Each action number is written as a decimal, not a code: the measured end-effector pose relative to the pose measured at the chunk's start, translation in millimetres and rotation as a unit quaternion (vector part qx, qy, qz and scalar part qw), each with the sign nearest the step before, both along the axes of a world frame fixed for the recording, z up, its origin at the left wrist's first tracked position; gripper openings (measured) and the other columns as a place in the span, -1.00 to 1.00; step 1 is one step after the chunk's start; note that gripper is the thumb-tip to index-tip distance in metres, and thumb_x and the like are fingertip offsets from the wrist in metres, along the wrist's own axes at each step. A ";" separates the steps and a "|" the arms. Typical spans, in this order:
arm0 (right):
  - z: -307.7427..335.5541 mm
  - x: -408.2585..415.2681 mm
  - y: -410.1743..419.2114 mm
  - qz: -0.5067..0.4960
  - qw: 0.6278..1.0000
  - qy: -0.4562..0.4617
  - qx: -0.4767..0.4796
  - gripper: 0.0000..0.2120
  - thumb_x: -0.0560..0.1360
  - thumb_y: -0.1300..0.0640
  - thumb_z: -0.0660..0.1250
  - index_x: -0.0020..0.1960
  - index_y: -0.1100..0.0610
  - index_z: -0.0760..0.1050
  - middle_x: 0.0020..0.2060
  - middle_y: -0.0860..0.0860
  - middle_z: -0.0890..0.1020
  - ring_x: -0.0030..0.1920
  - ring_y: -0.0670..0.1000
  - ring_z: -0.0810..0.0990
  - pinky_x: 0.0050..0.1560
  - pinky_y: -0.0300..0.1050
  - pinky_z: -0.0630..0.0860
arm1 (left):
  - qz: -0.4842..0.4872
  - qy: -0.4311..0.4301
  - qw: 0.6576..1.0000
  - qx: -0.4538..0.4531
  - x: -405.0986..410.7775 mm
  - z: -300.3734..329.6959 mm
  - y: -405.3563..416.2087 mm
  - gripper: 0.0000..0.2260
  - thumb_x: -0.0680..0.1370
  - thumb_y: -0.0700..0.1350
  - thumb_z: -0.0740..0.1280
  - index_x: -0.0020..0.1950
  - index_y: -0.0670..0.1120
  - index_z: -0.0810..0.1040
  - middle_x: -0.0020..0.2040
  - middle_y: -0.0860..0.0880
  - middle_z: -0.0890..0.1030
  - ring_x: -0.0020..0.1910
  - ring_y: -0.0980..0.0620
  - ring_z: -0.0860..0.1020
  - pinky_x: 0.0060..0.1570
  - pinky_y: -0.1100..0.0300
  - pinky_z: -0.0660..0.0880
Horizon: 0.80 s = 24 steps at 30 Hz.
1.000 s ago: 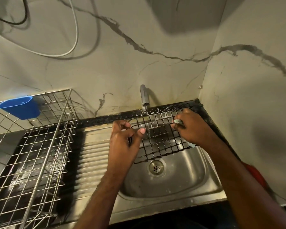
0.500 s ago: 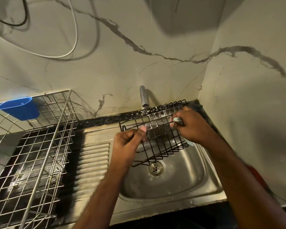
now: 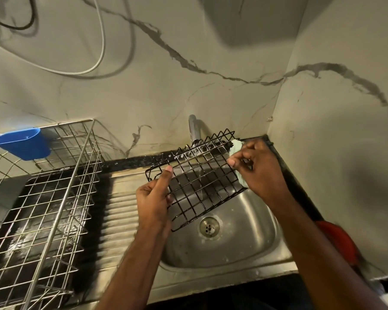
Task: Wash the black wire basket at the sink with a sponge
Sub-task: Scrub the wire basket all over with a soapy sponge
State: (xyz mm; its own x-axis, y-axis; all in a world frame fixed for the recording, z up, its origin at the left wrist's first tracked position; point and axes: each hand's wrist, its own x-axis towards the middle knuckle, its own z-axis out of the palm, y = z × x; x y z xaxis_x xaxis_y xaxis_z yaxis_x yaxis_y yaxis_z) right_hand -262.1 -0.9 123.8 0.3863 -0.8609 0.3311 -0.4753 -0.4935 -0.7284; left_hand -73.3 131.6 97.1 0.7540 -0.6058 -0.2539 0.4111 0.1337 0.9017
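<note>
gripping black wire basket [image 3: 199,182] left edge w/ left hand [image 3: 154,198]; right hand [image 3: 259,170] fingers pinch sponge [image 3: 236,147] at far corner.

Left hand [image 3: 154,198]: fingers curled, thumb extended up, gripping black wire basket [image 3: 199,182] at its left edge. Right hand [image 3: 259,173]: far right, fingers pinching pale sponge [image 3: 235,148]. Both forearms extended forward.

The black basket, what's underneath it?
Under the black wire basket is the steel sink, with its drain showing just below the basket's lower corner. The sink's back part is partly covered by the wires and both hands.
</note>
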 end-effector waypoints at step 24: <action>2.4 -11.6 -4.6 0.145 0.971 0.182 -0.049 -0.87 0.57 0.16 0.34 0.11 0.03 0.54 0.03 -0.10 0.52 -0.01 -0.08 0.54 0.03 -0.03 0.55 | 0.019 0.044 0.999 0.018 0.1 -14.2 -0.4 -0.52 0.25 0.17 0.67 -0.25 0.00 0.41 -0.14 -0.20 0.47 -0.20 -0.25 0.42 -0.09 -0.39 0.49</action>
